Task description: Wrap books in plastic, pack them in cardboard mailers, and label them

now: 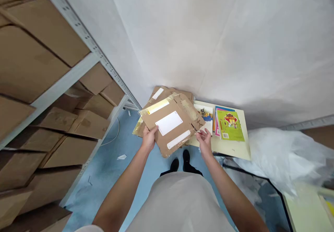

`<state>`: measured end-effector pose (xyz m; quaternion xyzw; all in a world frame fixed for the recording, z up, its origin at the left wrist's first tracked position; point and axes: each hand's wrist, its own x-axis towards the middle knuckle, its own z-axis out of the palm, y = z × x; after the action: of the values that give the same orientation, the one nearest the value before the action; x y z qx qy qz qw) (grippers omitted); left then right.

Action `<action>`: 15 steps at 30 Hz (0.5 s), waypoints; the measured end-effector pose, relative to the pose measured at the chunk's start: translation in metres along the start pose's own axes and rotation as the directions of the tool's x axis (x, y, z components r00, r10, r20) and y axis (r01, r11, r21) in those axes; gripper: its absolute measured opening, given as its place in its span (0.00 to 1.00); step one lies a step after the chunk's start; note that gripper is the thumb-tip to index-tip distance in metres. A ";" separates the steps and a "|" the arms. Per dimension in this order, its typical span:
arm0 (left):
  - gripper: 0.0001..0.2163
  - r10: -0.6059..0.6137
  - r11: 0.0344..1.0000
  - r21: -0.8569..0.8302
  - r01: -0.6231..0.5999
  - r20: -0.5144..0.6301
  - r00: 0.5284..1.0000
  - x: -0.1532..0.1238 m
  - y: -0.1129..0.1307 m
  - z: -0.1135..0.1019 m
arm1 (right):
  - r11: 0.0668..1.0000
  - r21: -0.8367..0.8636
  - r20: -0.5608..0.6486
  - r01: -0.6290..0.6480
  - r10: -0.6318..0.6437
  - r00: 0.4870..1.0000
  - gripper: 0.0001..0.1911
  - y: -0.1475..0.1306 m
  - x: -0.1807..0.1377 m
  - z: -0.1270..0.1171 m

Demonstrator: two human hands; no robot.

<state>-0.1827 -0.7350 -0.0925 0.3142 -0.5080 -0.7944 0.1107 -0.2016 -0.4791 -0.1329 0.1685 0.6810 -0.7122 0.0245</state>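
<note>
Fingers of your left hand (148, 139) pinch a flattened cardboard box (171, 137); whether your right hand (205, 142), fingers curled, grips its edge cannot be told.

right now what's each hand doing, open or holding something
Left hand: closed on the cardboard, thumb on top.
Right hand: at the cardboard's right edge; can't tell if gripping.

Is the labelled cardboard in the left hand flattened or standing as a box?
Flattened: the cardboard shows flat panels meeting at a crease, no raised walls visible.
</note>
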 end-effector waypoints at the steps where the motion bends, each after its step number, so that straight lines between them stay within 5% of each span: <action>1: 0.24 -0.015 1.000 0.013 0.014 0.049 0.999 -0.003 0.000 0.001 | 1.000 -0.016 -0.097 0.007 -0.009 0.995 0.42 0.006 -0.004 -0.022; 4: 0.25 -0.104 0.992 0.091 0.083 0.257 0.961 -0.014 -0.006 0.019 | 0.995 -0.102 -0.354 -0.016 -0.021 0.935 0.38 0.022 -0.021 -0.094; 6: 0.24 -0.168 0.980 0.173 0.102 0.430 0.887 -0.024 -0.016 0.040 | 0.990 -0.142 -0.474 -0.027 -0.044 0.879 0.36 0.027 -0.038 -0.141; 9: 0.24 -0.278 0.947 0.311 0.075 0.683 0.675 -0.049 -0.038 0.080 | 0.997 -0.068 -0.538 -0.021 -0.019 0.843 0.33 0.026 -0.065 -0.199; 12: 0.22 -0.382 0.901 0.433 -0.016 0.811 0.443 -0.079 -0.065 0.122 | 0.993 0.088 -0.524 0.078 -0.020 0.851 0.27 0.019 -0.091 -0.244; 15: 0.21 -0.437 0.871 0.482 -0.094 0.848 0.301 -0.108 -0.091 0.166 | 0.968 0.132 -0.609 0.213 -0.090 0.788 0.22 0.012 -0.121 -0.289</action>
<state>-0.1866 -0.5175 -0.0831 -0.1369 -0.6038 -0.6931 -0.3692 -0.0249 -0.2213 -0.1164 0.3306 0.5927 -0.6848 -0.2654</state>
